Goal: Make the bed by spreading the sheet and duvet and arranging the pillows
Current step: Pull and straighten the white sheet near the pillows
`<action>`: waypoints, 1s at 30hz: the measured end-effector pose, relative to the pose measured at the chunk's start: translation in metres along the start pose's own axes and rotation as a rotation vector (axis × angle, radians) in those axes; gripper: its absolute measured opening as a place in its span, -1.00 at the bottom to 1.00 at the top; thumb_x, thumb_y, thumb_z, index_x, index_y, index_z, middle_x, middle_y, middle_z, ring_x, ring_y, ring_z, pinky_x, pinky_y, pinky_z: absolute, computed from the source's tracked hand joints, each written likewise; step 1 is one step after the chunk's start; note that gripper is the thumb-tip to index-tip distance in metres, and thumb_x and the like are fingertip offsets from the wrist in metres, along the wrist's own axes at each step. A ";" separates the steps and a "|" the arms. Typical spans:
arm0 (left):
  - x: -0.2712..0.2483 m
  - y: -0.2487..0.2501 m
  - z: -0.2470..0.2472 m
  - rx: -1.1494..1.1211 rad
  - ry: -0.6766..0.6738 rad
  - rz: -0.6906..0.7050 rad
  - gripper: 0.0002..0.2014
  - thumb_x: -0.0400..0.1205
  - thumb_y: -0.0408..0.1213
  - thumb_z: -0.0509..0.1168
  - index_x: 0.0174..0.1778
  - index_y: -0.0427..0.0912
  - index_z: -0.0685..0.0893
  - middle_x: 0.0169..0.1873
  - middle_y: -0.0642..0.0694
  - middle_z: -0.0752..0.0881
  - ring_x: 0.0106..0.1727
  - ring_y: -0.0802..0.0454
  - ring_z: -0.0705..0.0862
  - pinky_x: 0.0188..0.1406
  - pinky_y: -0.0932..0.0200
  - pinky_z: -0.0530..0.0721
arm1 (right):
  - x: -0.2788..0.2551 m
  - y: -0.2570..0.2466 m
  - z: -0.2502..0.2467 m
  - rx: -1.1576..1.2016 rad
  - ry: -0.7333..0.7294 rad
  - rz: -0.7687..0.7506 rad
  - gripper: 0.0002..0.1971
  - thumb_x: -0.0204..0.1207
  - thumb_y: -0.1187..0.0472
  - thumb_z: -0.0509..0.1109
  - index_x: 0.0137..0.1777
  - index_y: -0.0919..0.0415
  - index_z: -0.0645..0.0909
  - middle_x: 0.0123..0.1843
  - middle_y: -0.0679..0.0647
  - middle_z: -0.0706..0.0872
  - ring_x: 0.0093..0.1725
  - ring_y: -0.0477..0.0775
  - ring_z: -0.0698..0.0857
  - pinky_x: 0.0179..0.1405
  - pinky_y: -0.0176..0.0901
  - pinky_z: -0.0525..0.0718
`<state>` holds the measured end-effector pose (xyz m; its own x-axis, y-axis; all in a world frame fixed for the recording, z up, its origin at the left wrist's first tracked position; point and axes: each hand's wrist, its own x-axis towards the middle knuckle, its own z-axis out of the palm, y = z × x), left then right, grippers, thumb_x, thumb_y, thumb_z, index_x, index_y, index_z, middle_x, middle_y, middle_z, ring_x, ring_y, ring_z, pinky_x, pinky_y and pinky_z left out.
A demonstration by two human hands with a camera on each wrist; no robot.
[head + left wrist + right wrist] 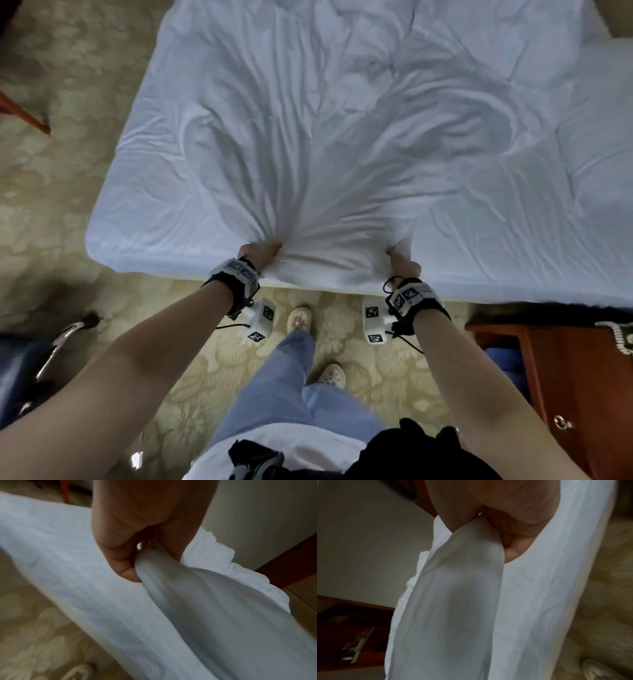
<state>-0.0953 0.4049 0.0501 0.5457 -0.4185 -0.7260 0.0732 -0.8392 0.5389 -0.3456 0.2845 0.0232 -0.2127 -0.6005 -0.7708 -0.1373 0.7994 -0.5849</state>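
Note:
A white sheet (342,144) covers the bed, creased in lines that fan out from my two fists at the near edge. My left hand (258,255) grips a bunch of the sheet at that edge. My right hand (402,265) grips another bunch about a forearm's length to the right, and the cloth sags between them. The left wrist view shows my left hand (135,561) clenched round a gathered fold of sheet (197,601). In the right wrist view my right hand (503,534) is clenched the same way on the sheet (453,601). No pillows or duvet are clearly in view.
I stand at the bed's near edge on patterned beige carpet (359,370), feet (298,318) close to the mattress. A red-brown wooden nightstand (565,394) stands at my right. A dark chair or bag (30,370) sits at lower left, and a red wooden leg (27,114) at far left.

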 end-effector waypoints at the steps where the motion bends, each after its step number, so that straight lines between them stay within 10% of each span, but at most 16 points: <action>1: -0.003 -0.005 0.007 -0.110 -0.005 -0.023 -0.38 0.42 -0.05 0.48 0.25 -0.44 0.61 -0.01 -0.34 0.69 0.03 -0.21 0.70 0.12 -0.06 0.70 | 0.001 0.007 -0.006 0.044 0.012 0.031 -0.43 0.34 0.06 0.56 0.21 0.48 0.58 -0.33 0.09 0.58 -0.18 0.13 0.59 -0.14 -0.14 0.54; 4: -0.005 0.002 0.010 -0.305 0.033 0.021 -0.68 0.41 -0.18 0.50 -0.07 -0.31 0.64 -0.12 -0.22 0.65 -0.07 -0.12 0.64 0.01 -0.05 0.69 | -0.007 0.021 -0.013 0.219 -0.094 0.119 -0.36 0.32 0.02 0.59 0.28 0.43 0.56 -0.25 0.17 0.65 -0.25 0.14 0.65 -0.09 -0.12 0.67; 7: -0.004 0.031 -0.005 -0.378 -0.025 0.144 -0.81 0.57 -0.29 0.41 -0.32 -0.16 0.56 -0.28 -0.13 0.61 -0.17 -0.09 0.61 -0.02 -0.03 0.71 | -0.029 0.032 0.002 0.293 -0.352 0.167 -0.34 0.40 -0.01 0.53 0.38 0.35 0.44 0.25 0.31 0.65 0.27 0.22 0.66 0.38 0.01 0.59; 13: 0.000 0.091 -0.038 -0.330 -0.206 0.356 -0.83 0.65 -0.31 0.29 -0.28 -0.13 0.62 -0.37 -0.06 0.58 -0.37 0.10 0.54 -0.36 0.35 0.58 | -0.087 0.015 0.093 0.257 -0.738 0.231 -0.23 0.48 -0.12 0.39 0.59 0.19 0.20 0.52 0.29 0.44 0.51 0.18 0.47 0.39 0.01 0.52; 20: 0.045 0.102 -0.101 -0.347 -0.333 0.325 -0.78 0.68 -0.27 0.25 -0.29 -0.18 0.60 -0.22 -0.11 0.72 -0.28 0.05 0.65 -0.16 0.18 0.67 | -0.085 -0.091 0.169 0.502 -0.478 -0.032 -0.51 0.64 0.30 0.27 0.54 0.40 0.30 0.17 0.28 0.62 0.12 0.19 0.65 0.27 -0.04 0.59; 24: 0.087 0.091 -0.118 -0.218 -0.379 0.093 -0.75 0.71 -0.21 0.19 -0.26 -0.20 0.59 -0.13 -0.16 0.66 -0.18 0.00 0.63 -0.05 0.09 0.64 | -0.085 -0.133 0.184 0.482 -0.412 -0.132 -0.71 0.70 0.41 0.04 0.36 0.43 0.41 0.36 0.40 0.54 0.24 0.28 0.66 0.37 -0.01 0.49; 27: 0.118 0.085 -0.112 -0.195 -0.422 -0.059 -0.75 0.71 -0.19 0.19 0.13 -0.32 0.58 0.16 -0.31 0.60 0.04 -0.14 0.64 0.19 -0.05 0.60 | -0.084 -0.146 0.198 0.476 -0.362 -0.189 -0.80 0.69 0.44 0.05 0.00 0.34 0.51 0.20 0.30 0.63 -0.01 0.15 0.72 0.28 -0.05 0.57; 30: 0.135 0.090 -0.102 -0.419 -0.452 -0.245 -0.44 0.74 -0.07 0.11 0.54 -0.39 0.26 0.44 -0.40 0.45 0.39 -0.29 0.55 0.35 -0.13 0.53 | -0.082 -0.153 0.198 0.564 -0.339 -0.165 -0.74 0.70 0.43 0.03 0.29 0.43 0.44 0.19 0.30 0.63 -0.03 0.12 0.72 0.09 -0.11 0.64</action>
<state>0.0697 0.3082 0.0444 0.0745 -0.4136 -0.9074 0.5192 -0.7608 0.3894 -0.1159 0.2071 0.1259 0.0953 -0.7600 -0.6429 0.4032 0.6200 -0.6731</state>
